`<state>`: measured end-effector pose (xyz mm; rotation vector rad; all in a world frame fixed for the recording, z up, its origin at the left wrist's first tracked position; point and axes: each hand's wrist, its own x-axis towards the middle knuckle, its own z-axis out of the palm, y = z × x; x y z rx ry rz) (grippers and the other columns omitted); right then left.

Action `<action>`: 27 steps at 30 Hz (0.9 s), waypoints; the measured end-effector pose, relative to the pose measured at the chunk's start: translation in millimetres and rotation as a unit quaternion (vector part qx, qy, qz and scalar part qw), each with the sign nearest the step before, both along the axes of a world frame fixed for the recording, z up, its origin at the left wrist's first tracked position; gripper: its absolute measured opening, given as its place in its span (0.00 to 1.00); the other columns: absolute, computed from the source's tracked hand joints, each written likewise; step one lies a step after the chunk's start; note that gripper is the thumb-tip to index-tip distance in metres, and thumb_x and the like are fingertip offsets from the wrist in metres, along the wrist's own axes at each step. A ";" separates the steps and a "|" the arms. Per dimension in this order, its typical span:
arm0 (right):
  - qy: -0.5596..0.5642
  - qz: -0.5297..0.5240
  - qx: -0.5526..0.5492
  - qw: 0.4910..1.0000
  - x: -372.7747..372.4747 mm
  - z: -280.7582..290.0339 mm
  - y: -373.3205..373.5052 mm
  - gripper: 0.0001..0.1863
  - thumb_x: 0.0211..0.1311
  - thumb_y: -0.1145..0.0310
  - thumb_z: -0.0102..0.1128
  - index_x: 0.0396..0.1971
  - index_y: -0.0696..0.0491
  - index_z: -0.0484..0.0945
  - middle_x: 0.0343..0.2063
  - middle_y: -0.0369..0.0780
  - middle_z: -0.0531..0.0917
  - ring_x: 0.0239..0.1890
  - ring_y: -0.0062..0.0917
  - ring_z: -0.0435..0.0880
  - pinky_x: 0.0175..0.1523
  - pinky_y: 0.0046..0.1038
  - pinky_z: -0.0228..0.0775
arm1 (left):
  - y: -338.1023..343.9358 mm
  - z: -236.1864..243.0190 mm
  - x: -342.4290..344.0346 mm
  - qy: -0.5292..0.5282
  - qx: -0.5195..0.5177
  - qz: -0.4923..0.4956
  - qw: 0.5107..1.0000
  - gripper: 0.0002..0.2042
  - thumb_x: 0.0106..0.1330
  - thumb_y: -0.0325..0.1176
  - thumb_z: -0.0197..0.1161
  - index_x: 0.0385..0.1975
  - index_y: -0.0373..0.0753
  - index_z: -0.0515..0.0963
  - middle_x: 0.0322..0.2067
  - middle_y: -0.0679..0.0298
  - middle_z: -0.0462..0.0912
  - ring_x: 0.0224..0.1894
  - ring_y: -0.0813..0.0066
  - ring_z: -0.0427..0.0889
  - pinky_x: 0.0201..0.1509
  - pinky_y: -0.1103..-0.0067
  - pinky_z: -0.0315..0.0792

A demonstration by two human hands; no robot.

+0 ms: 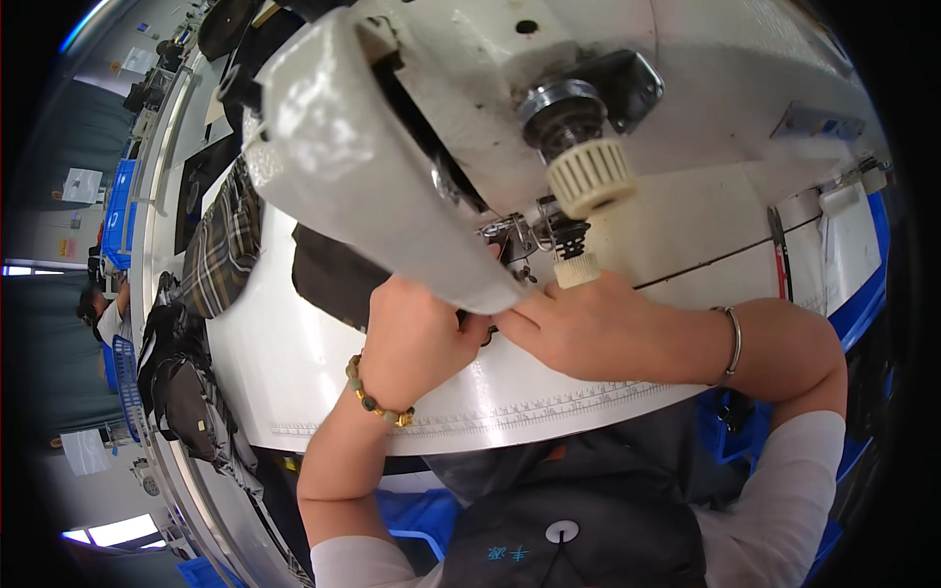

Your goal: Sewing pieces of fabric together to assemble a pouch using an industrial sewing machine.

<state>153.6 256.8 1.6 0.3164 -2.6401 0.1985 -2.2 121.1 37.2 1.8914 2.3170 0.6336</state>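
Note:
A white sewing machine head (pixel 343 167) leans across the middle of my view and covers some of my fingertips. Under it, my left hand (pixel 421 328) is closed with curled fingers at the edge of a dark brown piece of fabric (pixel 333 274), which lies flat on the bed to the left. My right hand (pixel 598 328) is closed too, its thumb side close to the left hand; what its fingers pinch is hidden. Both hands are just in front of the presser foot and needle area (pixel 510 235). Cream ridged tension knobs (pixel 591 176) stand above my right hand.
A printed ruler strip (pixel 549 407) runs along the table's curved front edge. Plaid fabric (pixel 223 250) and dark garments (pixel 191 412) lie at the left. A red-and-black slim tool (pixel 781 255) lies at the right. Blue bins (pixel 120 211) and another person (pixel 110 314) are farther left.

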 end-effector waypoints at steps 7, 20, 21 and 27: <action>-0.077 0.011 -0.008 0.997 11.3 6.5 -3.1 0.12 0.51 0.70 0.60 0.35 0.58 0.78 0.29 0.41 0.81 0.18 0.22 0.80 0.18 0.25 0.71 | -3.6 -3.5 27.1 0.091 0.047 -0.015 0.995 0.16 0.44 0.22 0.70 0.36 0.40 0.85 0.34 0.68 0.80 0.32 0.67 0.79 0.32 0.76 0.75; -0.008 0.009 0.096 0.995 28.7 7.1 -22.9 0.12 0.50 0.68 0.59 0.30 0.61 0.79 0.37 0.60 0.86 0.15 0.17 0.77 0.17 0.19 0.67 | -7.0 -0.8 23.3 0.139 0.002 -0.058 0.989 0.15 0.49 0.27 0.71 0.39 0.43 0.86 0.31 0.70 0.76 0.30 0.72 0.78 0.26 0.77 0.73; -0.004 0.009 0.096 0.995 28.2 6.9 -22.4 0.12 0.50 0.67 0.59 0.30 0.61 0.79 0.36 0.60 0.86 0.15 0.17 0.77 0.17 0.19 0.66 | -7.4 -0.9 23.2 0.136 0.008 -0.059 0.989 0.15 0.49 0.27 0.71 0.40 0.43 0.86 0.32 0.70 0.77 0.31 0.72 0.79 0.27 0.77 0.74; 0.007 0.011 0.107 0.994 27.8 8.7 -21.1 0.10 0.49 0.67 0.59 0.27 0.59 0.80 0.35 0.58 0.87 0.14 0.16 0.75 0.17 0.19 0.65 | -12.7 -3.1 20.2 0.130 -0.009 -0.078 0.988 0.17 0.48 0.27 0.72 0.41 0.43 0.86 0.37 0.70 0.80 0.33 0.72 0.81 0.28 0.77 0.75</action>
